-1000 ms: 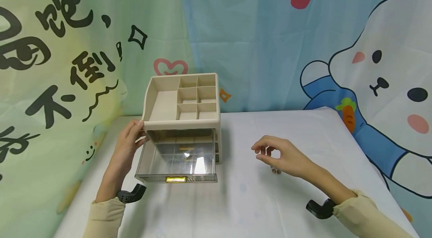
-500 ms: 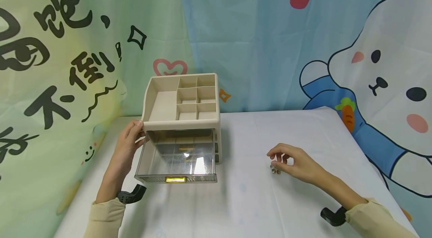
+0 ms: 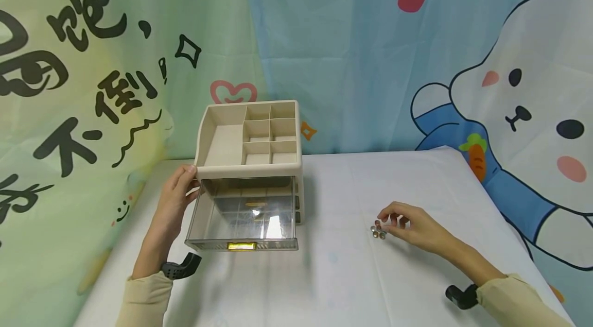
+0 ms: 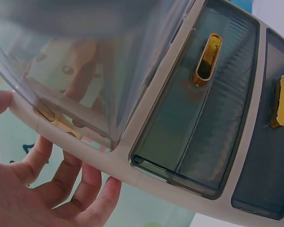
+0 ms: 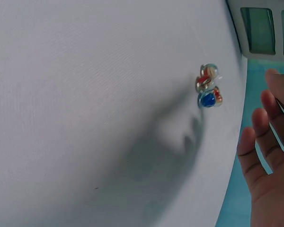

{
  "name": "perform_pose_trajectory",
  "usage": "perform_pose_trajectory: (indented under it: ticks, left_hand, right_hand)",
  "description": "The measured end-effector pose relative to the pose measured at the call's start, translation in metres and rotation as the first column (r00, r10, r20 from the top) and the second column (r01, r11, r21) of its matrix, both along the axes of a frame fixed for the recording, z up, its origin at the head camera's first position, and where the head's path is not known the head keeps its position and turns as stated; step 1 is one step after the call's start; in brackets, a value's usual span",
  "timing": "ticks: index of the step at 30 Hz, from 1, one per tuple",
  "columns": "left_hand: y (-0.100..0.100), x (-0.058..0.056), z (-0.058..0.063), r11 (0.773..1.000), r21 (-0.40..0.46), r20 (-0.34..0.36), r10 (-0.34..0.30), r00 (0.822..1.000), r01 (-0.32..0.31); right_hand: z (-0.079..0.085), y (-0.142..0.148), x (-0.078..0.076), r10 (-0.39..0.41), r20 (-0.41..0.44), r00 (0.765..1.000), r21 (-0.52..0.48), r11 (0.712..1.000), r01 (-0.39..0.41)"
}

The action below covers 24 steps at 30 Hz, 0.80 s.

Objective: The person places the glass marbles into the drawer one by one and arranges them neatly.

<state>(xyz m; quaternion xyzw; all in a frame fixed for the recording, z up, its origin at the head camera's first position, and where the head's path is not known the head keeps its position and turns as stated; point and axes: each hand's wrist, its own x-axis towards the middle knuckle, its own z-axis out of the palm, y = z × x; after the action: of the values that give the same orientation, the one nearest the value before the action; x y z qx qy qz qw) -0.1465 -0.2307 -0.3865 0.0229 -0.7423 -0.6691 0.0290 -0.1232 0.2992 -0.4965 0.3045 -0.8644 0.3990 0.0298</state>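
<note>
A cream drawer organizer (image 3: 250, 171) stands upright on the table in the head view. Its clear top drawer (image 3: 245, 219) is pulled out, with a gold handle (image 3: 241, 246) on the front. My left hand (image 3: 176, 195) holds the organizer's left side, thumb at the front edge and fingers curled along the side (image 4: 52, 189). Several small glass marbles (image 3: 378, 231) with red and blue inside lie clustered on the cloth. My right hand (image 3: 414, 224) is right beside them, fingers loosely bent. In the right wrist view nothing shows between its fingers, and whether they touch the marbles (image 5: 209, 85) is unclear.
A white cloth (image 3: 343, 275) covers the table. Open compartments (image 3: 270, 131) form the organizer's top. Lower drawers (image 4: 199, 104) with gold handles appear closed in the left wrist view. A printed curtain (image 3: 333, 59) hangs behind the table.
My right hand has moved right and slightly toward me, down to the marbles, which now show more fully. The left hand and the organizer have stayed put.
</note>
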Motion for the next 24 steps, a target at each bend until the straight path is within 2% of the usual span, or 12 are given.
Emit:
perform_pose_trajectory:
  ticks: [8, 16, 24]
  left_hand:
    - [-0.001, 0.000, 0.001, 1.000, -0.003, -0.002, -0.001, 1.000, 0.001]
    - [-0.001, 0.000, -0.001, 1.000, -0.001, -0.004, 0.002, 1.000, -0.002]
    - [-0.001, 0.000, -0.001, 1.000, -0.002, -0.003, -0.003, 1.000, 0.003]
  right_hand:
    - [-0.010, 0.007, -0.001, -0.043, 0.096, 0.994, 0.019, 0.999, 0.042]
    - [-0.016, 0.015, -0.004, -0.117, 0.180, 0.977, 0.123, 0.988, 0.096]
    - [-0.020, 0.018, -0.005, -0.131, 0.218, 0.967, 0.192, 0.977, 0.089]
